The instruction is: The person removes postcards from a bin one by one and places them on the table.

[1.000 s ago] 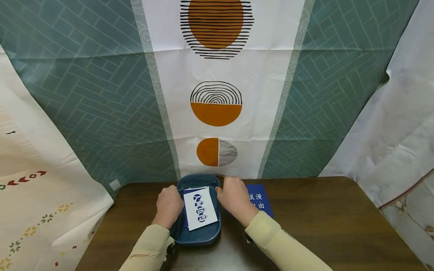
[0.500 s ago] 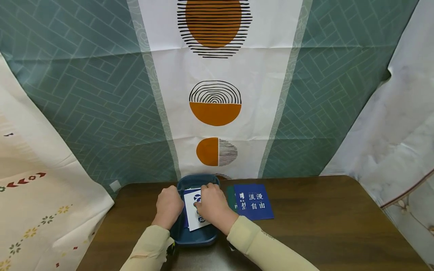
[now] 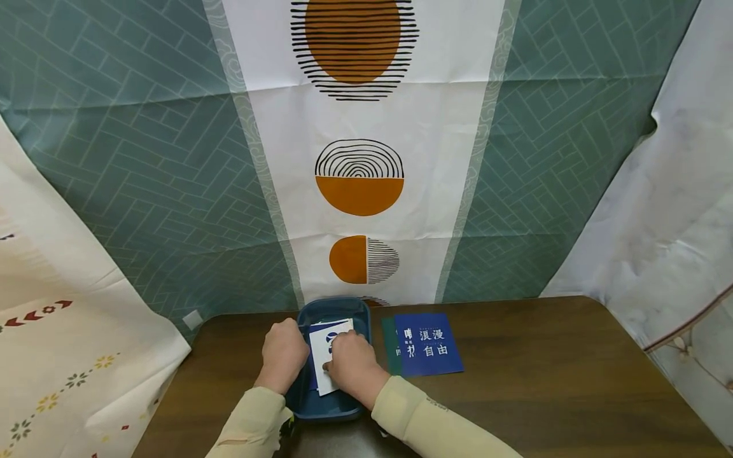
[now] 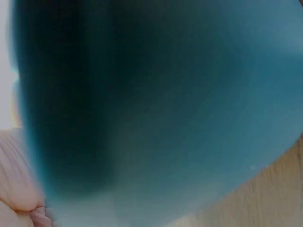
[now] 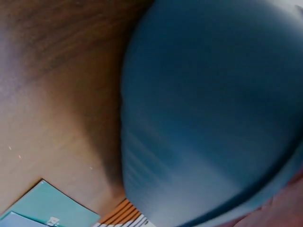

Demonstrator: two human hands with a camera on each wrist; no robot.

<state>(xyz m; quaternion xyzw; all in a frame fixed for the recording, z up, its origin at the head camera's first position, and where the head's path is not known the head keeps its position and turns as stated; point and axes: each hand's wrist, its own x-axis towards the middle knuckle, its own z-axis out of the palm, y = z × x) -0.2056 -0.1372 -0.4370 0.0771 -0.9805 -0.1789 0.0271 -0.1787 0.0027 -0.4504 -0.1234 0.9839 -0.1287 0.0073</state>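
Observation:
A dark blue plastic bin (image 3: 326,410) stands on the table, with a white card bearing blue print (image 3: 322,356) lying over a blue card (image 3: 312,378) inside it. My left hand (image 3: 284,356) grips the bin's left rim, its fingers curled over. Over the white card my right hand (image 3: 355,366) reaches in, fingers bent and thumb near the card's face. Its fingertips are hidden, so whether it pinches the card does not show. Both wrist views are mostly filled by the bin's blurred outer wall (image 5: 203,109).
Right of the bin, a blue card with white characters (image 3: 432,343) overlaps a green card (image 3: 390,343) on the brown wooden table (image 3: 532,375). A patterned cloth (image 3: 366,114) hangs behind the table's back edge.
My right hand has moved left from beside the bin's right rim to over the white card, uncovering the green card. My left hand stays on the rim.

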